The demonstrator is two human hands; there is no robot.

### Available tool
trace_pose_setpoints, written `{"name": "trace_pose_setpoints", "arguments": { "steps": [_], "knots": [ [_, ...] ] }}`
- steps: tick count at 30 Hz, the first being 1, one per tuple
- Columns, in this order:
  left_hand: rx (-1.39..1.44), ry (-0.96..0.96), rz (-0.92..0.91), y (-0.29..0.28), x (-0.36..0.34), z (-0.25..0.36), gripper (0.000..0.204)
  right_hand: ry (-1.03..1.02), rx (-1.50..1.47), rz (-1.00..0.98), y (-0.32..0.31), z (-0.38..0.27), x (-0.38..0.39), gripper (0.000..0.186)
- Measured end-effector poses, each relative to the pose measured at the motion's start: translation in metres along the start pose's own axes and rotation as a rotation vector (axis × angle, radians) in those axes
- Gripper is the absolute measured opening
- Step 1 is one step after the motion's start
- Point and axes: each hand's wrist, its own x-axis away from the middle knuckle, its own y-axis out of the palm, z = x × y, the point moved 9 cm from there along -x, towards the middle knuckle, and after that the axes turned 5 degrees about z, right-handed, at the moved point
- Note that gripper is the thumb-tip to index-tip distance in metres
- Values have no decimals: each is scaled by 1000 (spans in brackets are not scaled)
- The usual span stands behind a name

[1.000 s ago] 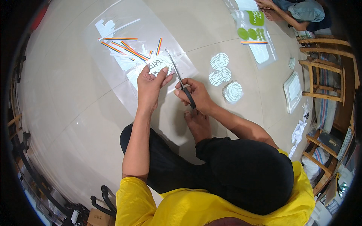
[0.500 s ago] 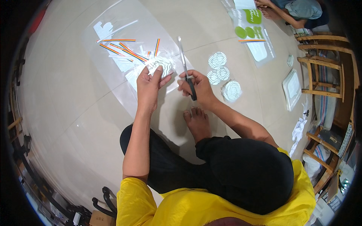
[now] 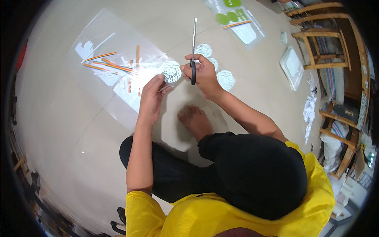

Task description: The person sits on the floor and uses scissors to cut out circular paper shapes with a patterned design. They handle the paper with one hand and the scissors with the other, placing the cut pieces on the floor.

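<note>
My left hand (image 3: 156,89) grips a round white cutout (image 3: 172,72) printed with dark wavy lines, holding it by its lower left edge. Just right of it my right hand (image 3: 201,75) is closed on black-handled scissors (image 3: 194,33), their blades pointing away from me. Beneath and left of my hands a clear plastic sheet (image 3: 92,23) carries white paper scraps (image 3: 85,47) and several rainbow-striped strips (image 3: 118,67). More patterned white discs (image 3: 226,79) lie on the floor behind and to the right of my right hand.
A printed green-and-white plastic sheet (image 3: 244,33) lies at upper right, near a stack of white rectangular pieces (image 3: 291,67). Crumpled white material (image 3: 309,110), wooden chairs (image 3: 323,49) and woven sacks (image 3: 333,144) line the right. My bare foot (image 3: 195,120) rests below my hands.
My right hand has moved up, with the scissors turned more upright beside the cutout. The view has shifted, so the floor items appear displaced and the person at upper right has mostly left the picture.
</note>
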Motion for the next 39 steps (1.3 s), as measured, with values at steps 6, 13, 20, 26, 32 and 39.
{"name": "trace_pose_setpoints", "arguments": {
  "steps": [6,13,20,26,32,39],
  "knots": [
    [-379,71,-11,12,5,-11,24,-40,121,-16,-33,6,29,47],
    [-502,-177,-347,52,27,-77,25,-93,123,133,-91,6,31,44],
    [-891,226,-199,37,16,-48,32,-177,997,238,-179,-24,23,40],
    [-863,279,-16,10,-1,-28,30,-423,1268,298,-167,-39,28,43],
    [-872,254,-60,8,-4,-34,32,-497,1212,362,-154,-49,-4,50],
    [-851,258,-16,11,-6,-32,30,-306,1372,365,-121,-26,-70,76]
  ]
}}
